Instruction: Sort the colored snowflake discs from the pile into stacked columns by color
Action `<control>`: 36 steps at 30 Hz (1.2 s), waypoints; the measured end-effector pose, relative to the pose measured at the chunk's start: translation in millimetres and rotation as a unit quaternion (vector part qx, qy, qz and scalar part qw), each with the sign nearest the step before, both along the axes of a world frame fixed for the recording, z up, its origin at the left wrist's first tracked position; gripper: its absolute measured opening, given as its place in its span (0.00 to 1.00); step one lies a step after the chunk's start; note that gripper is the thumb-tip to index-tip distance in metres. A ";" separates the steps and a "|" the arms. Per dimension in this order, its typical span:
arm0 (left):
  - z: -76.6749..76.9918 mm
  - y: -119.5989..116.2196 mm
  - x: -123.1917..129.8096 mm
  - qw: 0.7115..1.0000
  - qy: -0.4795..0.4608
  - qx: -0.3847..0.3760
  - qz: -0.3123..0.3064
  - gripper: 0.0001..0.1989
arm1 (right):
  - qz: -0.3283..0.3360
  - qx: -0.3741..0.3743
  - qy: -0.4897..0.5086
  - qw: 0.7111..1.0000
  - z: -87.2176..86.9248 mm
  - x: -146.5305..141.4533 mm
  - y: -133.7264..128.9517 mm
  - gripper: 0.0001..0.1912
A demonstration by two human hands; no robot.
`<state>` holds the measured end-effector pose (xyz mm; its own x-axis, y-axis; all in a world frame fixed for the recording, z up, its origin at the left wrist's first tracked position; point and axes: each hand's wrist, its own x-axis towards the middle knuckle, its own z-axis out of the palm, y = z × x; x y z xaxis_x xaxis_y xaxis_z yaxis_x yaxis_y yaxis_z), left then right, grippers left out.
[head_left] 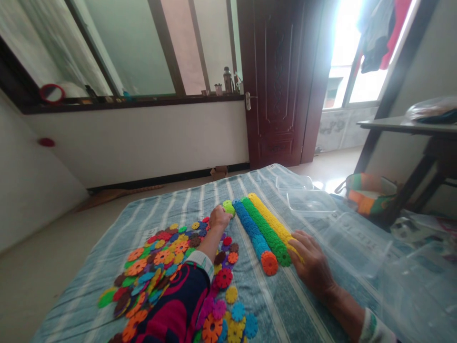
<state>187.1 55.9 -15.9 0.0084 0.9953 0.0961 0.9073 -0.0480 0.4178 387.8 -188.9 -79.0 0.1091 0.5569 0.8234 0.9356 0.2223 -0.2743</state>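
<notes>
My left hand (pixel 219 218) is closed at the far end of the rows, its fingers pinching light-green notched plastic discs (pixel 229 207). Beside them lies a blue row of stacked discs (pixel 250 227) with an orange disc (pixel 269 263) at its near end. A green row (pixel 266 231) and a yellow row (pixel 271 216) run parallel to it. Against the near end of the yellow row rests my right hand (pixel 309 259), fingers bent over it. Under and around my left forearm spreads a loose pile of mixed-colour discs (pixel 162 257).
Clear plastic boxes (pixel 357 243) and lids stand along the right side of the striped bed cover (pixel 143 214). An orange and green basket (pixel 371 193) sits on the floor beyond. A table (pixel 403 125) is at the right, and a brown door (pixel 274 85) is ahead.
</notes>
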 end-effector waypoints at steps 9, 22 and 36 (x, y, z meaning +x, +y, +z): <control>-5.1 10.2 -5.4 0.999 -0.047 0.017 -0.012 0.15 | -0.007 -0.001 0.000 1.000 4.3 1.8 0.4 0.09; 17.6 -44.9 -7.4 0.969 -0.207 -0.030 -0.134 0.11 | 0.002 0.009 0.003 1.000 11.1 1.5 0.0 0.08; 21.7 -171.0 54.7 0.896 -0.282 -0.181 -0.290 0.12 | 0.112 -0.044 0.005 0.993 27.8 -3.0 -7.7 0.14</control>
